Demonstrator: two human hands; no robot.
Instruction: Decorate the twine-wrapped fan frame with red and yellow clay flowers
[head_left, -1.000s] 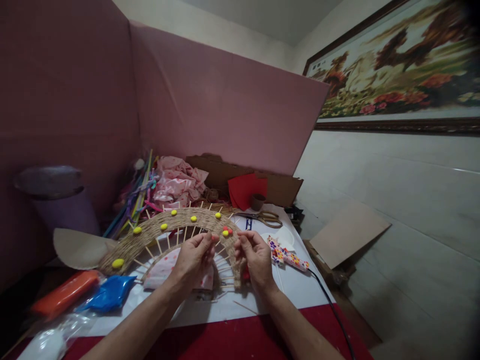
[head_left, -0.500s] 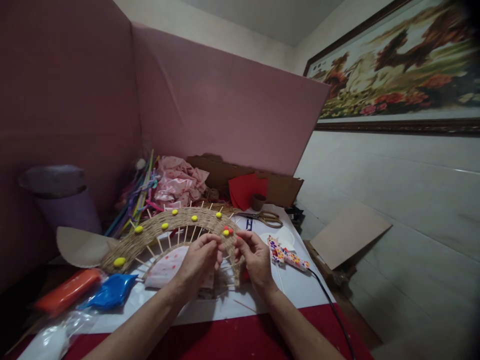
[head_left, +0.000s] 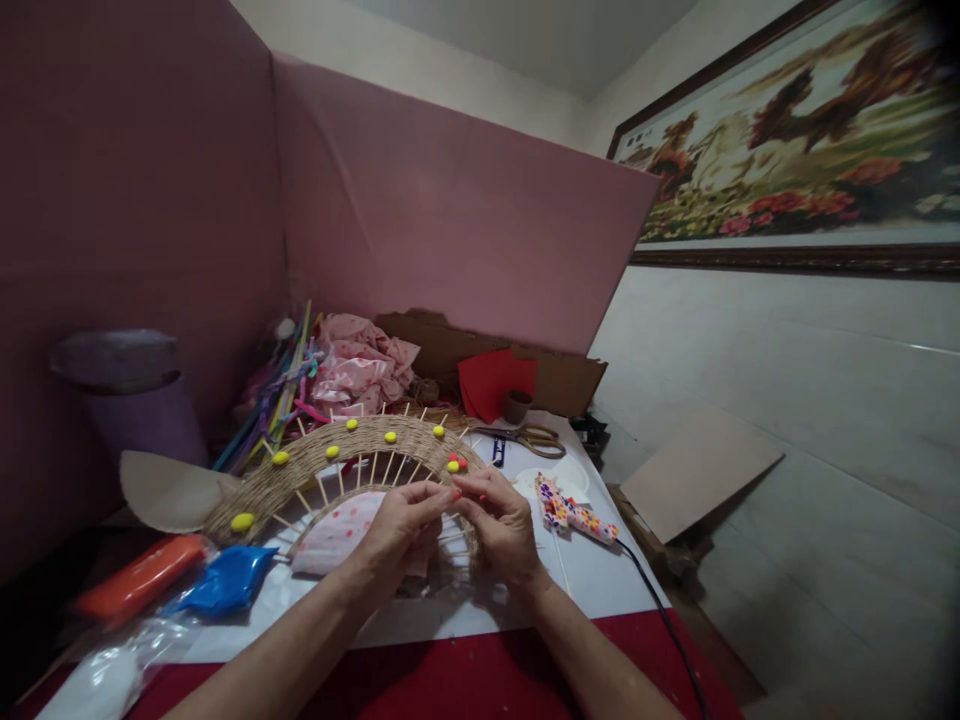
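Note:
A woven twine arch on thin sticks lies before me, dotted with yellow clay discs. On its right part, a red clay piece sits around a yellow one. My left hand is closed in a pinch at a small red clay bit, with its fingertips meeting those of my right hand. My right hand is also closed, and another red spot shows among its fingers. Both hands are above the arch's right end and partly hide it. Spotted pink fabric fills the arch's inner half-circle.
Scissors and a flower-patterned glue gun with a black cord lie at right. Orange and blue clay packs are at left. Behind are crumpled pink fabric, red sheets and cardboard.
My hands have come together until their fingertips meet. A red clay bit, earlier at my right fingertips, now shows at my left fingertips too.

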